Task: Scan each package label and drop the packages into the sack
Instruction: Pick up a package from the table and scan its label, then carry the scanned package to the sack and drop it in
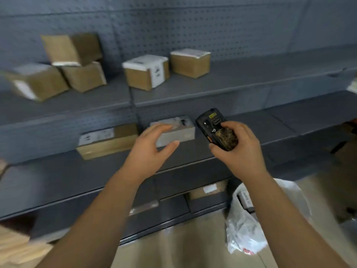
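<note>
Trouble looked most likely at the pick-up itself: the left hand (pixel 152 146) hung spread wide in front of a small grey box (pixel 174 132) on the middle shelf (pixel 280 120), its fingers (pixel 161 128) straight and its thumb out, and I could not tell through the blur whether they touched the box at all. Reaching one-handed for a box that sat back on the shelf, the hand might have shoved it deeper or tipped it so the label turned away. The right hand (pixel 234 147) had its fingers wrapped round a black scanner (pixel 216 128), held near the box; a loose hold there could have sent it down onto the shelf edge. A flat brown box (pixel 108 141) lay just beside the grey one and could have been knocked. The white sack (pixel 243 225) stood on the floor below the right arm, its mouth partly hidden, so a careless drop might have missed it.
</note>
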Tool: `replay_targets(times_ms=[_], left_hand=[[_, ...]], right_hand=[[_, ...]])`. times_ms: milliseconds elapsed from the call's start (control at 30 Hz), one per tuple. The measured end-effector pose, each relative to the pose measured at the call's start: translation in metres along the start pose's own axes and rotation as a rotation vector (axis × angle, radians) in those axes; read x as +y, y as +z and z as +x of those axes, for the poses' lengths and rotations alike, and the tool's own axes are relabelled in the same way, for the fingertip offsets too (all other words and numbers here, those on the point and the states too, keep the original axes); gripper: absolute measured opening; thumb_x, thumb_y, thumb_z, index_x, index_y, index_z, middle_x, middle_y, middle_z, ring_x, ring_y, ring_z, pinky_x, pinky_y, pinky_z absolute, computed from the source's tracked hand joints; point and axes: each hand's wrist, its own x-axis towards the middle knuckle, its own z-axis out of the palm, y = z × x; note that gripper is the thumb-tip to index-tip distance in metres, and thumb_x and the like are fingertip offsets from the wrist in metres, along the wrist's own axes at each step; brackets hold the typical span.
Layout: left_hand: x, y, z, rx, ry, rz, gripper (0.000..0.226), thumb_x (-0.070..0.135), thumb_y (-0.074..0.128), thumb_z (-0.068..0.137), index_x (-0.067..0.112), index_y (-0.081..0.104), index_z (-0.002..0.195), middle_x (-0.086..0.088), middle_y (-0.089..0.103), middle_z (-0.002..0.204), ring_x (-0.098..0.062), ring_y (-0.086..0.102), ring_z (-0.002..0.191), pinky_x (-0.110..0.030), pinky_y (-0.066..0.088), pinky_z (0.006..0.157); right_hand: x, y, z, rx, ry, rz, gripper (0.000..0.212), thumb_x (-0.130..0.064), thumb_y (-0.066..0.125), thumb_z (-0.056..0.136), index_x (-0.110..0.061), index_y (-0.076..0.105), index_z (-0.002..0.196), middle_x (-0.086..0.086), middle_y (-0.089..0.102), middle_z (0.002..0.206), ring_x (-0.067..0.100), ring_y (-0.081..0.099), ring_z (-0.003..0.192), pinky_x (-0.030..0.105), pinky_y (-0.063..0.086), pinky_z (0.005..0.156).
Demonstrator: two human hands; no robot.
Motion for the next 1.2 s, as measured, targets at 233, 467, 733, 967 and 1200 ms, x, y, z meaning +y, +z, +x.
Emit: replay_targets(times_ms=[233, 467, 733, 967, 1200], left_hand=[[-0.081, -0.201, -0.151, 0.294, -0.214, 0.181, 0.045, 0.045, 0.065, 0.091, 0.02, 0.062, 0.128, 0.012, 0.057, 0.127, 0.002, 0.048, 0.116, -0.022, 0.039, 0.104], [-0.15, -0.393, -0.329, 0.557, -0.514, 0.339, 0.043, 0.041, 0.067, 0.09, 0.025, 0.061, 0.13, 0.019, 0.054, 0.123, 0.002, 0.05, 0.113, -0.032, 0.045, 0.102], [-0.207, -0.53, -0.467, 0.776, -0.803, 0.432, 0.053, 0.053, 0.058, 0.086, 0.026, 0.058, 0.132, 0.014, 0.057, 0.13, -0.007, 0.051, 0.119, -0.034, 0.044, 0.103], [-0.262, -0.635, -0.534, 0.919, -0.998, 0.532, 0.044, 0.041, 0.064, 0.092, 0.026, 0.057, 0.133, 0.021, 0.052, 0.12, 0.0, 0.047, 0.113, -0.026, 0.039, 0.1], [-0.316, -0.73, -0.571, 0.994, -1.086, 0.602, 0.044, 0.042, 0.062, 0.093, 0.028, 0.055, 0.134, 0.022, 0.05, 0.123, 0.004, 0.044, 0.114, -0.024, 0.039, 0.103]], right_hand=[[-0.184, 0.151, -0.044, -0.232, -0.277, 0.142, 0.057, -0.037, 0.08, 0.069, -0.033, 0.057, 0.121, -0.019, 0.052, 0.12, 0.001, 0.051, 0.106, 0.023, 0.044, 0.088], [-0.376, 0.324, -0.13, -0.467, -0.484, 0.268, 0.056, -0.034, 0.082, 0.071, -0.03, 0.059, 0.121, -0.013, 0.053, 0.119, 0.006, 0.05, 0.104, 0.028, 0.042, 0.084], [-0.541, 0.486, -0.21, -0.741, -0.687, 0.382, 0.059, -0.039, 0.079, 0.073, -0.036, 0.052, 0.125, -0.014, 0.05, 0.117, 0.008, 0.05, 0.098, 0.02, 0.046, 0.073], [-0.663, 0.625, -0.265, -0.839, -0.826, 0.514, 0.058, -0.044, 0.079, 0.071, -0.031, 0.055, 0.123, -0.003, 0.06, 0.112, 0.015, 0.054, 0.096, 0.032, 0.051, 0.077], [-0.769, 0.727, -0.298, -0.937, -0.862, 0.635, 0.058, -0.038, 0.083, 0.069, -0.028, 0.06, 0.121, -0.004, 0.062, 0.114, 0.012, 0.054, 0.1, 0.031, 0.047, 0.081]])
